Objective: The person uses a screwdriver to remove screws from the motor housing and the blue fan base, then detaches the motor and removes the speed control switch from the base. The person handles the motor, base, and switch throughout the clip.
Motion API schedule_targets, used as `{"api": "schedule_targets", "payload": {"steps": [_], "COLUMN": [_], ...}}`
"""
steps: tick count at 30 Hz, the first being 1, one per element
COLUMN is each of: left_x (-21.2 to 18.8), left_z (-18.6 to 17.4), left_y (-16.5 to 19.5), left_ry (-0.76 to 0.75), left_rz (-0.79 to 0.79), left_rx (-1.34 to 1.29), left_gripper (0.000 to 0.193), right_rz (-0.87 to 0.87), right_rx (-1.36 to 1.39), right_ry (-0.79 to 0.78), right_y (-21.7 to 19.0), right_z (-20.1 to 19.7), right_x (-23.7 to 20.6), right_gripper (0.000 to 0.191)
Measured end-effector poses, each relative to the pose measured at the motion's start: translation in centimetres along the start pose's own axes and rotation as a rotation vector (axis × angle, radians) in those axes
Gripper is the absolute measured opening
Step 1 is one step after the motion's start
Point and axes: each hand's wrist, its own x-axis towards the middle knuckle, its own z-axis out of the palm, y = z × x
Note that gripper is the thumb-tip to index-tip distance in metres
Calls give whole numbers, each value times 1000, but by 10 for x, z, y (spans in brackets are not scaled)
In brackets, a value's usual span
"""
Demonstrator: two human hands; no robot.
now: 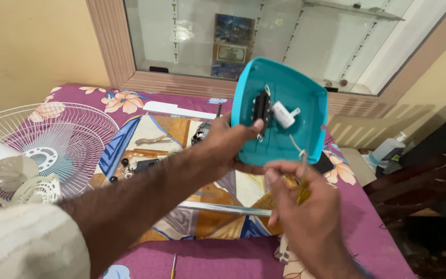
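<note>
Two hands meet at the centre of the frame. The left hand (223, 142) is closed on a turquoise plastic housing (305, 111), thumb pressed on the black switch block (261, 109) inside it, beside a white cylindrical capacitor (284, 114). Lower right of centre, the right hand (298, 206) is curled around a yellow-handled tool (301, 190), its fingers just under the housing's lower edge. At far left a white wire fan guard (68, 134) lies on the floral cloth (223, 258); small black parts (130, 165) sit between guard and arm. A metal rod (223, 208) runs below the forearm.
</note>
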Motion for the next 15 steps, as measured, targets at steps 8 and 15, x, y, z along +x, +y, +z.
{"api": "schedule_targets", "payload": {"steps": [8,15], "left_x": [17,14], "left_z": [-20,-33], "left_y": [27,18], "left_ry": [-136,-204], "left_rz": [-144,-104], "left_rx": [-104,-131], "left_gripper": [43,44], "right_rz": [-193,-154], "right_rx": [-236,-408], "right_ry": [-270,-462], "right_y": [36,43], "right_z": [65,114], "right_x": [0,39], "right_gripper": [16,18]}}
